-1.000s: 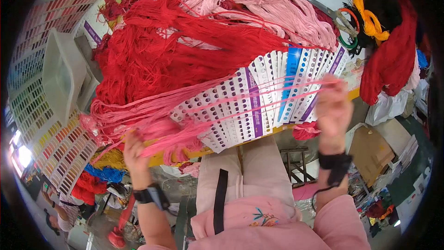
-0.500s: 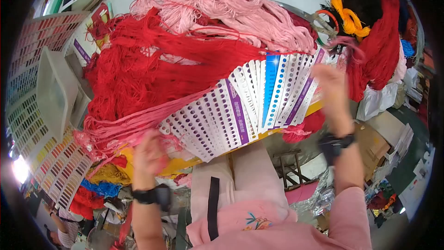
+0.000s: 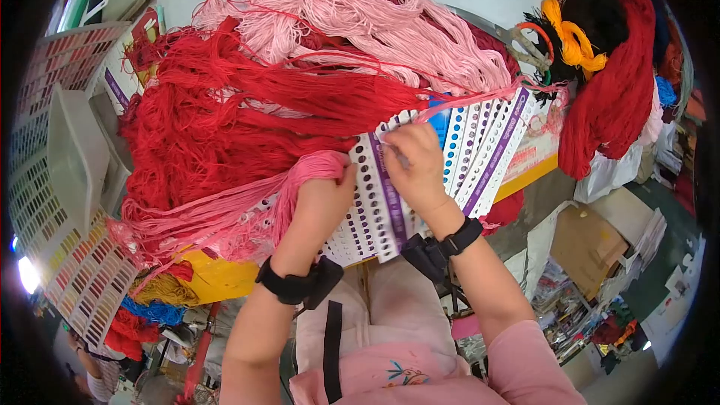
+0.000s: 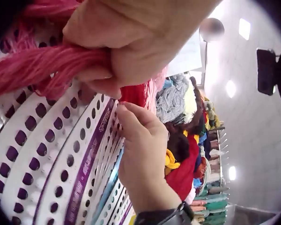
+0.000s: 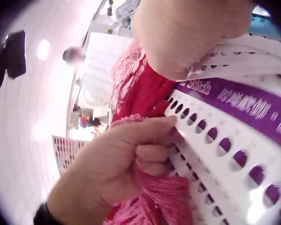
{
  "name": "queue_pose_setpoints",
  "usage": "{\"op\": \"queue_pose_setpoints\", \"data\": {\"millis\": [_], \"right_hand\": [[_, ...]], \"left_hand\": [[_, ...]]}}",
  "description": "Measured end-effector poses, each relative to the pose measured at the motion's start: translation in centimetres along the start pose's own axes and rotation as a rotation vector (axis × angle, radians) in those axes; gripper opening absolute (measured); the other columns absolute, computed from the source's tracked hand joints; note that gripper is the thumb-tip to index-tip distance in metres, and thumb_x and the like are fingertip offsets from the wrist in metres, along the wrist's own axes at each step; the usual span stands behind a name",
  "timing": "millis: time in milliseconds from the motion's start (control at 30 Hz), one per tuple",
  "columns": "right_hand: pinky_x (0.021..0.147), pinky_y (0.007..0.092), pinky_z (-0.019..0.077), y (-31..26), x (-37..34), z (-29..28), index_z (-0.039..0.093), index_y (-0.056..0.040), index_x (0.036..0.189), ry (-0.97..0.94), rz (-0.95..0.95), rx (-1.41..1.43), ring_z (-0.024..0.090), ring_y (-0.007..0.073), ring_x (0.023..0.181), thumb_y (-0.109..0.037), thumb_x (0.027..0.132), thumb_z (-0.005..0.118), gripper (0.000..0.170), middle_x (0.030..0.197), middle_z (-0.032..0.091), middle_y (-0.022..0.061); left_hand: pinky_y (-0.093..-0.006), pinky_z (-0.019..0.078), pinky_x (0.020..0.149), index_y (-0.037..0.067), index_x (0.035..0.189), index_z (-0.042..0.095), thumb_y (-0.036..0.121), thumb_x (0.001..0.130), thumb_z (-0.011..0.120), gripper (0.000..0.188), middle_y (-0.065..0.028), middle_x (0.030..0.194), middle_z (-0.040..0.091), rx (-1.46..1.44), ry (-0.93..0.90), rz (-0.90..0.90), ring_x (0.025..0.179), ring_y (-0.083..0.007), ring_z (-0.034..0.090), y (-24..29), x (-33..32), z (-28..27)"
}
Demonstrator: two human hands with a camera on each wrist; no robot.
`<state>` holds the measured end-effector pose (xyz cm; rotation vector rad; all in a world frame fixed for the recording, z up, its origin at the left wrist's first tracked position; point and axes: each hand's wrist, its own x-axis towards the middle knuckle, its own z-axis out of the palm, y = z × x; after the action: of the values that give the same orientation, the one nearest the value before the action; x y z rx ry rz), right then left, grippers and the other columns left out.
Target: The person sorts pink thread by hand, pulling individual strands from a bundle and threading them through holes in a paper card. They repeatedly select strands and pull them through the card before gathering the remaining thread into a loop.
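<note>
My left hand [image 3: 322, 199] grips a bundle of pink embroidery thread [image 5: 166, 192] that loops over the hand and hangs beside the wrist. Its thumb and forefinger reach the end of a white thread card [image 5: 215, 133] punched with a row of holes. Close by on the right, my right hand [image 3: 416, 165] bends over the fanned cards, thumb and forefinger brought together at a card end beside the purple-striped card [image 3: 390, 195]. Above the right hand, a loose pink strand [image 3: 480, 99] stretches across the card tops.
A large heap of red thread [image 3: 217, 105] lies behind the cards, with pale pink thread [image 3: 390, 26] farther back. To the left are a white plastic tray [image 3: 71, 157] and colour charts [image 3: 45, 202]. Yellow thread [image 3: 570, 37] and dark red thread [image 3: 611, 97] lie at the right.
The outstretched pink threads have left my right hand, and a strand now lies across the card tops. Both hands have come together over the cards, the left bringing the pink bundle rightward.
</note>
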<state>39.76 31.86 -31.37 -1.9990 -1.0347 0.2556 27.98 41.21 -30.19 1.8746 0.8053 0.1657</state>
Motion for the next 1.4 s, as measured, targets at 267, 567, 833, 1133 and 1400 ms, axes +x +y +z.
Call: {"op": "queue_pose_setpoints", "data": {"millis": [267, 567, 833, 1133, 1400], "right_hand": [[0.067, 0.0345, 0.0353, -1.2, -1.0, 0.1, 0.052, -0.0033, 0.091, -0.257, -0.085, 0.062, 0.044, 0.0256, 0.075, -0.017, 0.053, 0.064, 0.042, 0.084, 0.045, 0.0097], [0.064, 0.0332, 0.0371, -1.1, -0.6, 0.2, 0.056, -0.0050, 0.083, -0.184, 0.004, 0.149, 0.046, 0.0242, 0.072, -0.004, 0.061, 0.058, 0.022, 0.078, 0.050, 0.0092], [0.068, 0.0343, 0.0374, -1.2, -0.5, 0.6, 0.055, -0.0050, 0.086, -0.170, 0.154, 0.247, 0.047, 0.0261, 0.078, -0.004, 0.061, 0.059, 0.025, 0.083, 0.050, 0.0111], [0.071, 0.0363, 0.0319, -2.7, -0.4, 1.2, 0.049, -0.0062, 0.094, -0.236, 0.132, -0.054, 0.042, 0.0261, 0.082, -0.014, 0.054, 0.064, 0.043, 0.084, 0.044, 0.0098], [0.070, 0.0342, 0.0369, -6.2, -0.6, 0.4, 0.054, -0.0045, 0.086, -0.223, 0.185, 0.194, 0.045, 0.0277, 0.083, -0.007, 0.059, 0.063, 0.029, 0.086, 0.046, 0.0105]], "left_hand": [[-0.0202, 0.0302, 0.037, 0.001, 0.077, 0.053, 0.006, 0.078, 0.047, 0.008, 0.0002, 0.054, 0.047, -0.629, -0.040, -0.592, 0.041, -0.0059, 0.040, 0.6, 0.6, 0.6], [-0.0165, 0.0221, 0.034, 0.003, 0.091, 0.050, 0.010, 0.081, 0.046, 0.013, 0.0031, 0.052, 0.045, -1.450, -0.037, -0.756, 0.037, 0.0003, 0.030, 1.8, -1.5, -4.9], [-0.0176, 0.0248, 0.032, 0.007, 0.093, 0.050, 0.013, 0.079, 0.050, 0.016, 0.0011, 0.054, 0.046, -0.470, -0.258, -0.649, 0.036, -0.0040, 0.034, 1.6, 0.2, -3.0], [-0.0135, 0.0206, 0.031, 0.005, 0.103, 0.047, 0.016, 0.085, 0.040, 0.022, 0.0041, 0.060, 0.043, -1.244, 0.734, -0.662, 0.037, -0.0001, 0.028, -3.4, -9.4, -29.5], [-0.0254, 0.0428, 0.067, -0.003, 0.106, 0.045, 0.028, 0.085, 0.040, 0.038, -0.0116, 0.095, 0.054, -1.095, 0.122, -0.689, 0.079, -0.0168, 0.053, 4.5, -8.3, -14.6]]}}
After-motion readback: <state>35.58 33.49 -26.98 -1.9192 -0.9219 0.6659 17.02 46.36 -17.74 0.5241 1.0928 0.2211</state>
